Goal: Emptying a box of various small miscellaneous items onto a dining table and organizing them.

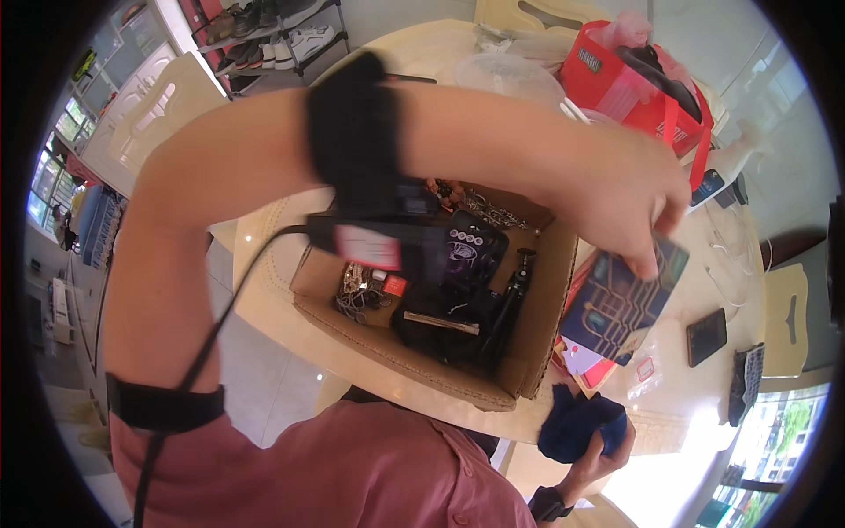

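Note:
My left arm reaches across the picture, and my left hand [627,204] grips a flat dark blue item with gold line patterns [617,303] by its upper edge, right of the cardboard box [409,366]. At the lower right, my right hand [607,452] holds a dark blue cloth item [574,426] at the table's near edge. Red and pink paper items [591,363] lie between the two hands, partly under the patterned item. In the box are a black case with a purple design [469,247], a black folded tripod or stand [511,297], bead strings and chains [356,294].
A red bag [614,79] stands at the back of the round table [277,277]. A phone [706,336], a small clear packet [643,373], white cables [726,257] and a dark patterned pouch [746,383] are at the right. A cable hangs from the camera-like device on my left arm.

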Motion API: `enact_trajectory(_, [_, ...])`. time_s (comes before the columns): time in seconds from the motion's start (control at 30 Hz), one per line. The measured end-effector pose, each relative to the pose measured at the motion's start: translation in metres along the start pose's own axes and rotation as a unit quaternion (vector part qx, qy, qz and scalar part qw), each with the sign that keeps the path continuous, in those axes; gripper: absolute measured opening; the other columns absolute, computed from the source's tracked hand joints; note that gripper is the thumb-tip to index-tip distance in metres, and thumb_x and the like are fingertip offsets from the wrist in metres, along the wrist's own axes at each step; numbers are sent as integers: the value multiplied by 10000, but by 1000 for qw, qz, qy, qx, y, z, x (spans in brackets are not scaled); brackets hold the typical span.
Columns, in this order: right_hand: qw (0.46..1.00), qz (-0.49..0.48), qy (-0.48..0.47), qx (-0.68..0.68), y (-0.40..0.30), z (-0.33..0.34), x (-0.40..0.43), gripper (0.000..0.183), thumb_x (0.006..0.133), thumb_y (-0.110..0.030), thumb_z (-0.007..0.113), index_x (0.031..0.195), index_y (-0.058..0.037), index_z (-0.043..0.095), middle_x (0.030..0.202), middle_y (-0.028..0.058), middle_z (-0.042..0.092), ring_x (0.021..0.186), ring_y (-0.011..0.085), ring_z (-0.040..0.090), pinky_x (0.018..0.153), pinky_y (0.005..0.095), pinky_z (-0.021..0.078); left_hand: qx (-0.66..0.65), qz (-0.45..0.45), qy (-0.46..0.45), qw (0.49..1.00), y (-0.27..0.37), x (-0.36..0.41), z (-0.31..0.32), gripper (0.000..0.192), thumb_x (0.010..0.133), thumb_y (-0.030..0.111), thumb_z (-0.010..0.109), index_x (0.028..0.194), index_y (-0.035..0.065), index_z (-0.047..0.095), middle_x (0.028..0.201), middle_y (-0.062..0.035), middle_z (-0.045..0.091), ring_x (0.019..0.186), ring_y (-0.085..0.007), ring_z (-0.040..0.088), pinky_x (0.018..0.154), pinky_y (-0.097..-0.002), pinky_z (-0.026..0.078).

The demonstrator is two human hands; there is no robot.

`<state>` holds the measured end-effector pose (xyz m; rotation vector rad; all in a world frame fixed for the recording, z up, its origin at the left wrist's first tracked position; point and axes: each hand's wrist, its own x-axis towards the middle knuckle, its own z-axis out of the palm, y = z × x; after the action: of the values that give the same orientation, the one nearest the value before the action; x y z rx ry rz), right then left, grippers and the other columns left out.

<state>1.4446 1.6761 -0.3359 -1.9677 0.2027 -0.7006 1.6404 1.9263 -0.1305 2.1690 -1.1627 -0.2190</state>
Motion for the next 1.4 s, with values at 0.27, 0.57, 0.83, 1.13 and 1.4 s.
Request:
enact_trajectory(0.27, [999,-31,13,-18,2,-6,-2,324,663,-139,559,927,50,555,809,131,579,731,231,552,710,313,427,253,-126,-307,909,-14,-32,-18,171,679,79,623,788,0,517,725,-145,542,726,-318,550,651,-399,432])
enact_trajectory(0.57, [998,-1,-19,-54,10,-13,-1,366,717,-176,531,1004,51,538,917,119,580,855,218,542,826,317,398,315,-34,-253,914,-73,-125,-7,289,633,58,638,907,39,549,938,-99,475,986,-259,449,761,-352,381])
enact_trajectory(0.83, [998,14,-11,-54,8,-9,-3,351,735,-200,547,990,41,544,900,93,572,842,199,531,821,320,393,284,-30,-230,930,-67,-118,-34,176,668,13,582,841,38,602,824,-74,515,871,-239,499,693,-339,447])
enact_trajectory(1.13, [999,7,-4,-33,12,-7,-3,397,742,-261,555,1001,39,538,916,84,570,857,194,526,826,324,387,105,-36,-134,985,-68,-111,-43,157,745,21,537,882,18,614,782,-102,559,742,-266,555,650,-349,420])
enact_trajectory(1.4, [999,30,6,-37,12,-8,-3,397,721,-247,555,992,43,545,916,97,578,858,208,537,828,326,397,2,-145,-92,985,-49,-96,-57,146,802,20,549,937,-35,550,802,-62,562,725,-124,531,658,-250,420])
